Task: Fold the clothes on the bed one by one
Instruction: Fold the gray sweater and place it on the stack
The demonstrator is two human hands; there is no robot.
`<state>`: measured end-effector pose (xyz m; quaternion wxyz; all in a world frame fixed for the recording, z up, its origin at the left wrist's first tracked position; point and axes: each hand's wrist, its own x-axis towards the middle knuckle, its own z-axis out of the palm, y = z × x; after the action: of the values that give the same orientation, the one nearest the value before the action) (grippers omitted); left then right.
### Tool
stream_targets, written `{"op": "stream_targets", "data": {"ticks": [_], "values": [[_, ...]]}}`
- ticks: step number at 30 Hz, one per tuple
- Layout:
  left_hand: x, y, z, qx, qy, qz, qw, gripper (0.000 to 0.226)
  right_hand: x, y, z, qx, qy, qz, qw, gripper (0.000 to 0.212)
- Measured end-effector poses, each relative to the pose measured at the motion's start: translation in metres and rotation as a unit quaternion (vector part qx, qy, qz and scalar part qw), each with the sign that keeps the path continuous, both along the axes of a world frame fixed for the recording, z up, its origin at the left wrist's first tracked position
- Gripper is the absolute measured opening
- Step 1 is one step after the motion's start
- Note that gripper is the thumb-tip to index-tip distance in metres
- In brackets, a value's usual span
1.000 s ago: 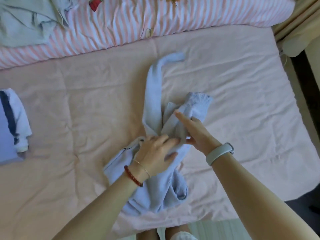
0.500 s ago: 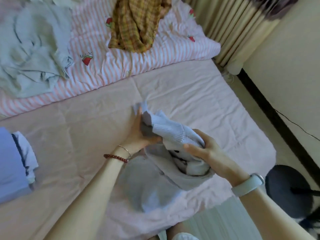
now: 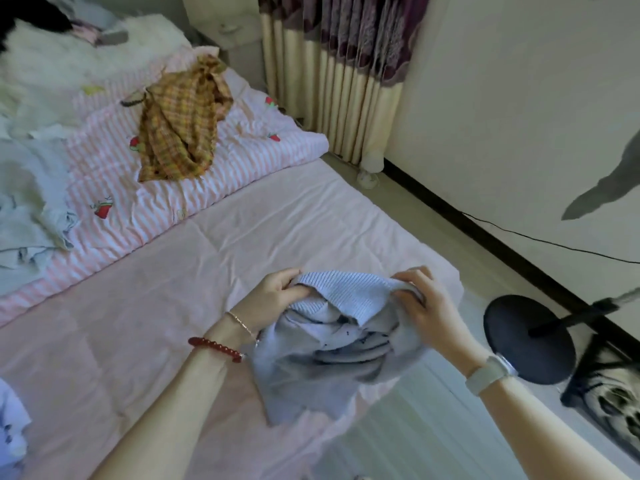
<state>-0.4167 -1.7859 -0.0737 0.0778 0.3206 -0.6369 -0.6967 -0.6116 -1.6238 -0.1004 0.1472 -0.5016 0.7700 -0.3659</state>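
Pink sheeting covered the bed (image 3: 145, 306), and over its near corner the left hand (image 3: 273, 294) and right hand (image 3: 420, 306) each gripped an end of the sweater (image 3: 332, 362) by its ribbed hem, the body hanging bunched below. Farther back, a plaid garment (image 3: 183, 129) lay crumpled on the striped quilt (image 3: 242, 161), with pale clothes (image 3: 27, 202) heaped at the left edge.

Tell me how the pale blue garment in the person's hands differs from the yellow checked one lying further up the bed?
The pale blue garment is plain with a ribbed hem; the yellow checked garment is patterned. The blue one is held up at the bed's near edge, the left hand and right hand each gripping the hem; the checked one lies untouched on the striped quilt. Both are crumpled and unfolded.
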Motion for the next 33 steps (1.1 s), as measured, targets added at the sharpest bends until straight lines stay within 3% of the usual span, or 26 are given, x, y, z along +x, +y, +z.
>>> {"op": "stream_targets", "data": {"ticks": [3,7,10,12,18,20,22,25,28,30,33], "values": [[0.005,0.027,0.030,0.017,0.009,0.039,0.999,0.017,-0.009,0.019,0.019,-0.062,0.004,-0.031,0.998,0.018],[0.021,0.091,0.056,-0.059,-0.034,0.028,0.997,0.015,-0.005,0.061,0.039,-0.093,-0.056,-0.024,0.994,0.019],[0.050,0.136,0.079,0.017,0.044,0.097,0.994,0.004,0.012,0.086,0.056,-0.126,-0.123,0.030,0.984,0.018],[0.071,0.154,0.098,0.068,0.125,0.151,0.978,0.015,0.024,0.090,0.076,-0.160,-0.122,0.064,0.977,0.021],[0.120,0.164,0.133,0.050,0.242,0.154,0.957,0.044,0.049,0.060,0.136,-0.180,-0.130,0.201,0.954,0.019],[0.127,0.156,0.127,-0.001,0.201,0.195,0.960,0.047,0.052,0.045,0.135,-0.134,-0.093,0.238,0.957,0.018],[0.132,0.146,0.115,-0.053,0.127,0.267,0.954,0.038,0.054,0.030,0.122,-0.077,-0.059,0.268,0.959,0.034],[0.141,0.140,0.092,-0.100,0.026,0.320,0.942,0.026,0.060,0.014,0.092,-0.021,-0.102,0.307,0.946,0.022],[0.158,0.125,0.080,-0.088,-0.001,0.349,0.933,0.003,0.064,-0.004,0.067,-0.008,-0.110,0.307,0.945,0.012],[0.166,0.095,0.067,-0.081,-0.010,0.375,0.924,0.014,0.072,-0.035,0.060,0.033,-0.120,0.297,0.947,0.009],[0.162,0.012,0.039,-0.102,-0.016,0.433,0.895,0.007,0.082,-0.126,0.044,0.067,-0.088,0.262,0.959,0.016]]}}
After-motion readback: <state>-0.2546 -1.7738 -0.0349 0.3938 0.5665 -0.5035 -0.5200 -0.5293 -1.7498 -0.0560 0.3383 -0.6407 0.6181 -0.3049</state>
